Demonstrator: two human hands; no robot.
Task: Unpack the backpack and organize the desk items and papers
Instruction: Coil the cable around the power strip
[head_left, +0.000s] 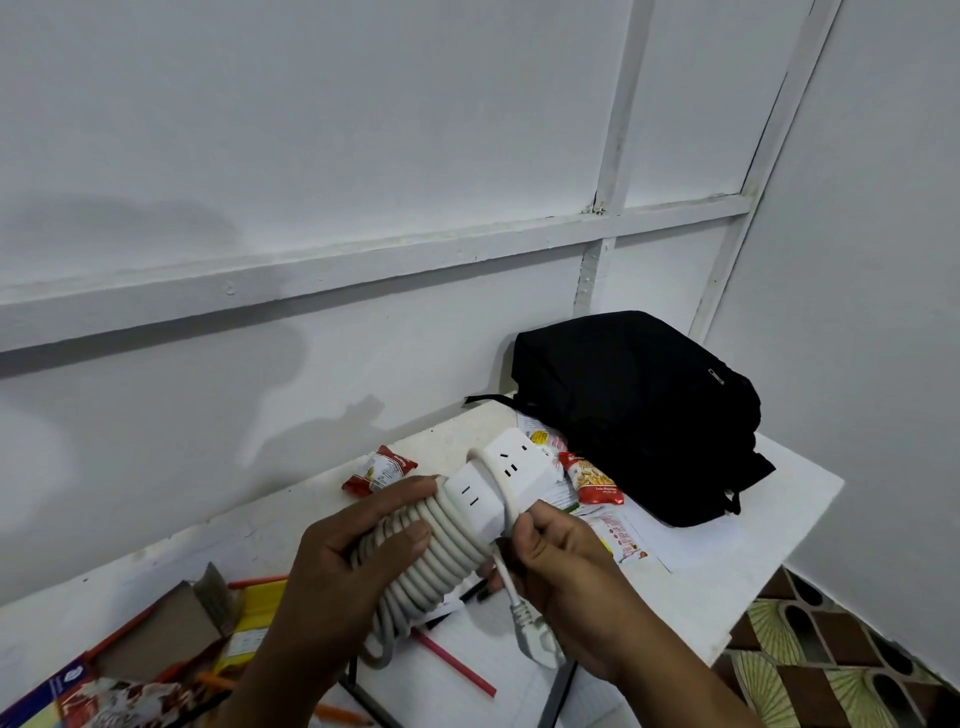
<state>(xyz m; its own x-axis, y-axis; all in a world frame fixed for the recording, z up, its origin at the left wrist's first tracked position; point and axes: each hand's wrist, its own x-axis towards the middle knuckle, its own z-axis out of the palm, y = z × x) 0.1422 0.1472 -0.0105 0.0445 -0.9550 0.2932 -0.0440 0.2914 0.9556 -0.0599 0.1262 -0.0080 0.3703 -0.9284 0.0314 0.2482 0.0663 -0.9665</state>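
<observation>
I hold a white power strip (501, 480) above the white desk (795, 499), its thick cord (431, 551) coiled around it. My left hand (345, 551) grips the coiled part. My right hand (556, 551) holds the strip's near edge and the loose cord end, and the plug (535, 639) dangles below it. A black backpack (634, 410) lies on the desk's far right, near the wall corner. Printed papers (649, 540) spread out in front of it.
Two red snack packets (382, 469) (592, 478) lie on the desk. At the lower left are an open cardboard box (171, 629), a yellow packet (254, 618), colourful packaging and several pencils (457, 662). Patterned floor (810, 649) shows past the desk's right edge.
</observation>
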